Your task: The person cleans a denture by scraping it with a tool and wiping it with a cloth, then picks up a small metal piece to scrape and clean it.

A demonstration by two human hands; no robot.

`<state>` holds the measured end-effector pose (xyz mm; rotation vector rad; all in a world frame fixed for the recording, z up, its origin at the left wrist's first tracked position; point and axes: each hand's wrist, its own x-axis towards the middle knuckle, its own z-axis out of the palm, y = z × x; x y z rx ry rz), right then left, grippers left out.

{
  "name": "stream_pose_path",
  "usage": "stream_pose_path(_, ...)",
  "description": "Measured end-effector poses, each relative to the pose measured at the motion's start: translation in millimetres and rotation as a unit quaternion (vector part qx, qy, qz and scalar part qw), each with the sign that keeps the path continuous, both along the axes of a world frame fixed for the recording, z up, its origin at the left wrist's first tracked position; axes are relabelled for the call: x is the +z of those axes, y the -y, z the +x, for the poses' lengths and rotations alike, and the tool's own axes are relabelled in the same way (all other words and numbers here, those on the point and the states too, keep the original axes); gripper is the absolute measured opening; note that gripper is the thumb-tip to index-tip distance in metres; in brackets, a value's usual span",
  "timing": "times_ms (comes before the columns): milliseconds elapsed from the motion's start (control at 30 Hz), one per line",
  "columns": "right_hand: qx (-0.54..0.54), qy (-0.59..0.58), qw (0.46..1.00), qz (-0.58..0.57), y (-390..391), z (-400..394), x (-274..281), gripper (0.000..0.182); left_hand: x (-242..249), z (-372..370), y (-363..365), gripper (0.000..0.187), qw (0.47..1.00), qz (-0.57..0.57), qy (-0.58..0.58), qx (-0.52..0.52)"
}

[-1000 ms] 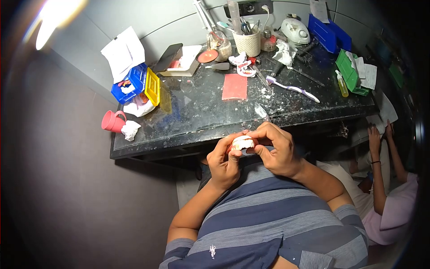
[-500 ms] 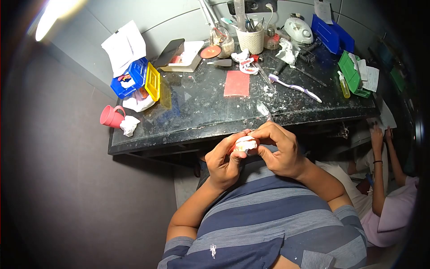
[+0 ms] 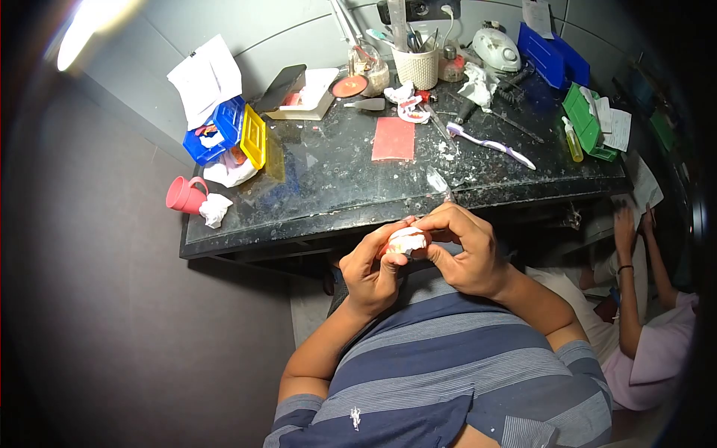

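Between my two hands, just off the table's front edge, is a small white and pink dental model (image 3: 407,241). The fingers and thumb of my left hand (image 3: 371,270) grip its left side. My right hand (image 3: 472,250) pinches its right side, with the index finger bent over the top. My fingers cover much of the model, so its finer shape is hidden. A pink wax sheet (image 3: 393,139) lies flat on the table beyond my hands. Behind that sits another white cast with pink gums and teeth (image 3: 413,110).
The black worktable (image 3: 328,179) carries a purple-white toothbrush (image 3: 493,145), a white tool cup (image 3: 417,69), a white tray (image 3: 317,97), a blue and yellow box (image 3: 228,133), a green box (image 3: 586,123) and a pink mug (image 3: 187,196). At right, another person's hands (image 3: 627,224) hold paper.
My hands and the dental model stay almost in place, the model turned very slightly. The other person's hand and paper at right have shifted a little.
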<state>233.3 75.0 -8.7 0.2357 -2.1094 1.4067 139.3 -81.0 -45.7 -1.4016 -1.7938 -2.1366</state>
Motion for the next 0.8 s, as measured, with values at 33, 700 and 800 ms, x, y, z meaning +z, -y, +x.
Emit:
stream_pose_path(33,0.002,0.002,1.000,0.010,0,0,1,0.029,0,0,0,0.048,1.000,0.001,0.000,0.012)
stream_pose_path(700,0.082,0.305,0.914,-0.256,-34,-16,-24,0.017,-3,-9,-5,0.063,0.892,-0.076,0.414,-0.166)
stream_pose_path(800,0.104,0.341,0.894,-0.273,-40,-16,-20,0.019,-13,-19,-3,0.051,0.862,-0.089,0.444,-0.229)
